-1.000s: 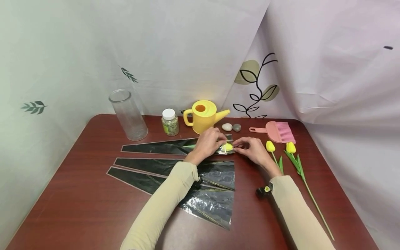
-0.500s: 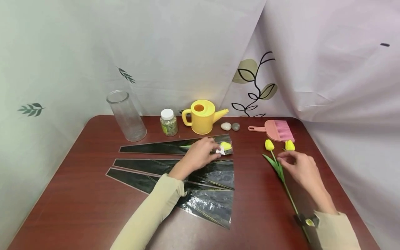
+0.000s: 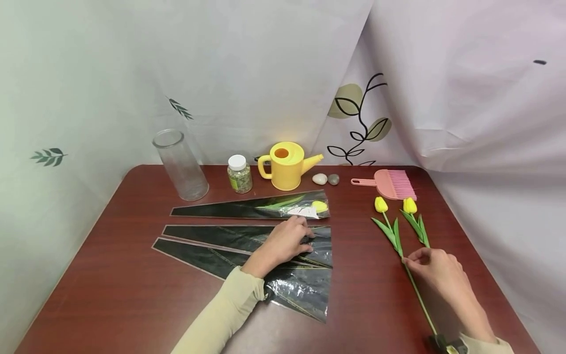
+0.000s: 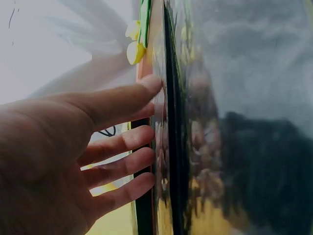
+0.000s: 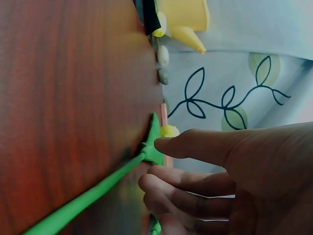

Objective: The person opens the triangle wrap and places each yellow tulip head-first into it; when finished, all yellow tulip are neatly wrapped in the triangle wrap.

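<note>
My left hand rests on the middle black-and-clear flower sleeve, fingers loosely bent and holding nothing. In the left wrist view its fingertips meet the shiny film. Behind it lies another sleeve with a yellow tulip inside, and in front a third sleeve. At the right, my right hand is at the stem of a loose yellow tulip, just below its leaves. In the right wrist view thumb and forefinger are parted around the green stem.
A second loose tulip lies farther right. Along the back stand a clear glass vase, a white-capped jar and a yellow watering can. Beside them lie two stones and a pink brush with a dustpan.
My right hand has left the filled sleeve and moved right and nearer to the tulip's stem. My left hand has let go of that sleeve and slid forward onto the middle one.
</note>
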Demonstrator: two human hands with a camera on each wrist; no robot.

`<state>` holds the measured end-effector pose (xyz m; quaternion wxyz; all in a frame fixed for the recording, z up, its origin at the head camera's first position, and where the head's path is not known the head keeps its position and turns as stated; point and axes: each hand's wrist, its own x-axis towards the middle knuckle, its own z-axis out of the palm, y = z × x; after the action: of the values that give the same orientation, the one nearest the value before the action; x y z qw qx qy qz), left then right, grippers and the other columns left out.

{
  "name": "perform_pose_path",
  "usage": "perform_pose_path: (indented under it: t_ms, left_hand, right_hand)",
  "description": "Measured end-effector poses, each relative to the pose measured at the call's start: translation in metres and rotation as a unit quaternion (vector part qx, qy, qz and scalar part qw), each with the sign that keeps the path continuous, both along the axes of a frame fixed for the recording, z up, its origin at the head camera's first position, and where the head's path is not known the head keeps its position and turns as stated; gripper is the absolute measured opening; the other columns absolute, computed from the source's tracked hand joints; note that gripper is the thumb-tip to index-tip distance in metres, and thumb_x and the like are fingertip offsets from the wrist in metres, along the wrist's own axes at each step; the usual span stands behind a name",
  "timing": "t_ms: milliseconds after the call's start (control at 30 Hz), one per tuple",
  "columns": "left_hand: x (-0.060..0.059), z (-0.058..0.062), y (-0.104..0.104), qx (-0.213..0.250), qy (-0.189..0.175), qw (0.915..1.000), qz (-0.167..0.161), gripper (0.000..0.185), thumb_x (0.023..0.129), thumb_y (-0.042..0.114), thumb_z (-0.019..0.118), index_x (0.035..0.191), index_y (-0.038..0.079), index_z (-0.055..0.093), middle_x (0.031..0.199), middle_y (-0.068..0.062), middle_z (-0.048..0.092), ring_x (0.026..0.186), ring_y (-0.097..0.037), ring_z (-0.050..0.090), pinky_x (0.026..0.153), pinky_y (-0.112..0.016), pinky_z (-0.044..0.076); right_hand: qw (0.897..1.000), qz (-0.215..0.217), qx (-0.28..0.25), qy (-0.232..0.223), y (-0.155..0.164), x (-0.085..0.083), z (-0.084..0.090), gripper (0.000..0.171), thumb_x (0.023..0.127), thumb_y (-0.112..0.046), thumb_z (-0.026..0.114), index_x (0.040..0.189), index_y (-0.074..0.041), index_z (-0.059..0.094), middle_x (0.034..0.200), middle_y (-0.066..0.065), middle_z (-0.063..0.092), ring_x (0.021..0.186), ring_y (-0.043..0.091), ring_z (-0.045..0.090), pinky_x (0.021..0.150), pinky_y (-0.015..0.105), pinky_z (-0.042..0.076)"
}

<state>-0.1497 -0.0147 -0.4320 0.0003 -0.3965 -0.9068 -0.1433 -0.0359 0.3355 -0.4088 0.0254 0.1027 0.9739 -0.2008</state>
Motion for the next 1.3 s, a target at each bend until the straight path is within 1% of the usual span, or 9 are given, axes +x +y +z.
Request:
perform_pose_path:
  t_ms: [233, 400, 633, 800, 900, 1000, 1100, 1200, 1300]
  left_hand:
    - [-0.002, -0.008, -0.003, 0.059, 0.001, 0.9982, -0.001, 0.021, 0.083, 0.034, 0.08, 0.098, 0.021, 0.079, 0.092, 0.007, 0.059, 0.086, -0.013, 0.053, 0.069, -0.027, 0.048]
    - [-0.003, -0.014, -0.006, 0.082, -0.005, 0.9966, 0.004, 0.014, 0.083, 0.031, 0.079, 0.094, 0.022, 0.08, 0.089, 0.01, 0.06, 0.086, -0.012, 0.055, 0.071, -0.027, 0.048]
    - [-0.004, -0.014, -0.006, 0.093, 0.001, 0.9956, 0.006, 0.01, 0.089, 0.027, 0.074, 0.095, 0.021, 0.08, 0.089, 0.009, 0.062, 0.088, -0.013, 0.058, 0.076, -0.029, 0.049]
    - [-0.006, -0.013, -0.004, 0.121, 0.011, 0.9925, 0.012, 0.007, 0.087, 0.025, 0.076, 0.091, 0.021, 0.08, 0.086, 0.01, 0.063, 0.087, -0.011, 0.06, 0.076, -0.03, 0.05]
    - [-0.006, -0.01, -0.003, 0.138, 0.018, 0.9901, 0.018, 0.005, 0.085, 0.024, 0.079, 0.088, 0.021, 0.081, 0.083, 0.01, 0.063, 0.084, -0.011, 0.06, 0.075, -0.029, 0.049]
    - [-0.006, -0.01, -0.003, 0.147, 0.021, 0.9886, 0.024, 0.004, 0.084, 0.025, 0.08, 0.087, 0.022, 0.08, 0.082, 0.01, 0.063, 0.082, -0.011, 0.06, 0.075, -0.029, 0.049]
    - [-0.006, -0.009, -0.003, 0.153, 0.016, 0.9878, 0.027, 0.005, 0.083, 0.026, 0.08, 0.087, 0.022, 0.08, 0.083, 0.01, 0.064, 0.083, -0.011, 0.06, 0.076, -0.03, 0.05]
    - [-0.006, -0.009, -0.003, 0.153, 0.015, 0.9878, 0.027, 0.005, 0.083, 0.025, 0.08, 0.087, 0.022, 0.08, 0.083, 0.01, 0.064, 0.083, -0.011, 0.06, 0.076, -0.029, 0.05]
    - [-0.006, -0.009, -0.003, 0.151, 0.016, 0.9881, 0.026, 0.004, 0.084, 0.025, 0.08, 0.087, 0.023, 0.08, 0.084, 0.011, 0.064, 0.084, -0.01, 0.06, 0.077, -0.029, 0.049]
  right_hand:
    - [1.0, 0.003, -0.009, 0.004, -0.002, 0.007, -0.008, 0.027, 0.084, -0.045, 0.075, 0.081, -0.018, 0.072, 0.072, -0.006, 0.065, 0.065, 0.016, 0.053, 0.059, 0.036, 0.039]
    - [1.0, -0.005, -0.009, 0.008, -0.006, 0.008, -0.012, 0.023, 0.083, -0.04, 0.076, 0.082, -0.018, 0.073, 0.073, -0.004, 0.065, 0.066, 0.018, 0.055, 0.057, 0.037, 0.04]
    - [0.999, -0.032, 0.0, 0.009, -0.012, 0.007, -0.011, 0.018, 0.083, -0.035, 0.077, 0.082, -0.018, 0.073, 0.076, -0.002, 0.067, 0.068, 0.024, 0.059, 0.053, 0.04, 0.041]
    - [0.999, -0.045, 0.0, 0.014, -0.013, 0.005, -0.011, 0.014, 0.083, -0.031, 0.076, 0.081, -0.018, 0.073, 0.075, -0.002, 0.066, 0.067, 0.023, 0.058, 0.052, 0.037, 0.039]
    - [0.999, -0.046, -0.003, 0.019, -0.013, 0.005, -0.011, 0.015, 0.082, -0.031, 0.077, 0.08, -0.017, 0.073, 0.075, -0.002, 0.067, 0.067, 0.024, 0.058, 0.052, 0.039, 0.04]
    - [0.998, -0.041, -0.002, 0.042, -0.013, 0.005, -0.012, 0.014, 0.081, -0.028, 0.078, 0.078, -0.015, 0.073, 0.073, -0.001, 0.067, 0.067, 0.027, 0.06, 0.056, 0.044, 0.042]
    - [0.996, -0.037, 0.005, 0.085, -0.014, 0.005, -0.013, 0.011, 0.079, -0.023, 0.078, 0.074, -0.014, 0.074, 0.069, -0.003, 0.066, 0.064, 0.026, 0.061, 0.061, 0.045, 0.042]
    - [0.992, -0.04, 0.009, 0.119, -0.016, 0.005, -0.012, 0.009, 0.078, -0.019, 0.077, 0.072, -0.014, 0.073, 0.064, -0.005, 0.064, 0.06, 0.021, 0.059, 0.06, 0.043, 0.04]
    - [0.989, -0.044, 0.011, 0.138, -0.016, 0.005, -0.011, 0.007, 0.078, -0.017, 0.076, 0.071, -0.014, 0.073, 0.062, -0.006, 0.062, 0.057, 0.016, 0.055, 0.058, 0.039, 0.039]
